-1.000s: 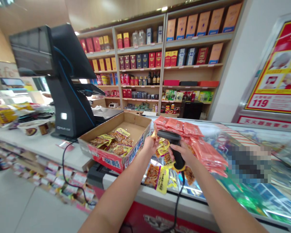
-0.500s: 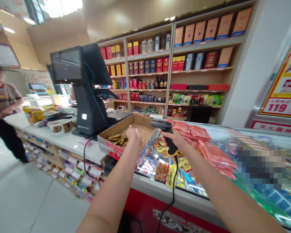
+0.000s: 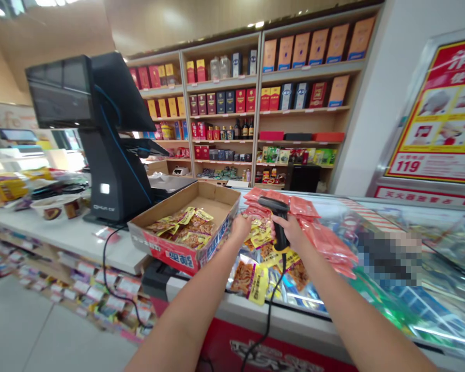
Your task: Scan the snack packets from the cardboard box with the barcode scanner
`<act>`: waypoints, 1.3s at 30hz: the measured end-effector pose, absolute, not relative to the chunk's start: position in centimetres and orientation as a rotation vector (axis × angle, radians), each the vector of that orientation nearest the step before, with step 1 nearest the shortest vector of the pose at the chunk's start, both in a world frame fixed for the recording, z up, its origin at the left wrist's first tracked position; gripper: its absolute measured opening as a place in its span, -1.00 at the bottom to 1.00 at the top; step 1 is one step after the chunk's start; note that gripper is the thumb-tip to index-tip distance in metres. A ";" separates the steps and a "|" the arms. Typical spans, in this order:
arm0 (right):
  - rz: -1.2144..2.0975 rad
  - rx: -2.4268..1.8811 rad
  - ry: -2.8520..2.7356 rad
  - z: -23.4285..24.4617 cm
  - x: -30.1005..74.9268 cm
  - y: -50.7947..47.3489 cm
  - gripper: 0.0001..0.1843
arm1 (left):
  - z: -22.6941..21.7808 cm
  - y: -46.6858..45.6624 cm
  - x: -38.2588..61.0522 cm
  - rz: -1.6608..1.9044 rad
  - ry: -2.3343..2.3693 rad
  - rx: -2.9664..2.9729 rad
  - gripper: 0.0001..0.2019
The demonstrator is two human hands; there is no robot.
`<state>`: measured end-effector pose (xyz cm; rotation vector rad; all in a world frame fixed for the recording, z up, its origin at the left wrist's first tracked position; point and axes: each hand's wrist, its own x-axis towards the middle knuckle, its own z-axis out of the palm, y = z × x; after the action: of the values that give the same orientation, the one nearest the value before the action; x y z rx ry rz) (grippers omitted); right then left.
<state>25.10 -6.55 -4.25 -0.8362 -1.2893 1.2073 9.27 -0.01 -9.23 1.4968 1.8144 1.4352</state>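
Note:
My right hand (image 3: 289,232) grips a black barcode scanner (image 3: 281,222) with a yellow lower end, and its cable hangs over the counter's front. My left hand (image 3: 242,228) is closed at the near edge of a pile of snack packets (image 3: 261,235), just right of a cardboard box (image 3: 217,195). What its fingers hold, if anything, is hidden. More small yellow-and-brown snack packets (image 3: 194,227) lie inside the open box. One larger snack packet (image 3: 248,279) lies near the counter's front edge. Behind and right of the scanner lie pink-orange packets (image 3: 325,243).
A dark cash register (image 3: 108,155) stands left of the box. Beyond it is a bowl (image 3: 58,207) on the white counter (image 3: 124,253). The glass-topped counter (image 3: 372,310) extends right. Shelves (image 3: 225,113) of boxes and bottles line the back wall.
My left hand has moved out of the cardboard box to the packets on its right. The scanner stays in my right hand. The view has turned right, and the person at left has left the view almost entirely.

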 end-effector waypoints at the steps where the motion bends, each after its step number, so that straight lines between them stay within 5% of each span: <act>1: 1.202 -0.843 -1.279 -4.7 25.3 -6.5 -0.67 | -9.9 0.4 9.3 1.422 1.884 1.484 -0.73; 15: 1.096 -0.865 -1.350 -7.6 26.2 -6.3 -0.68 | -10.7 1.4 8.2 1.850 1.305 1.408 -0.33; 23: 1.135 -0.867 -1.364 -7.8 26.3 -6.2 -0.66 | -11.1 1.9 8.0 1.688 1.206 1.272 -0.87; 39: 1.291 -0.855 -1.375 -7.4 25.7 -7.2 -0.70 | -10.1 0.1 8.7 1.856 1.230 1.255 -0.84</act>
<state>25.65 -7.25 -7.40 -0.8553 -1.3746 1.2912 8.72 0.14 -10.14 1.2553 1.2296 1.8563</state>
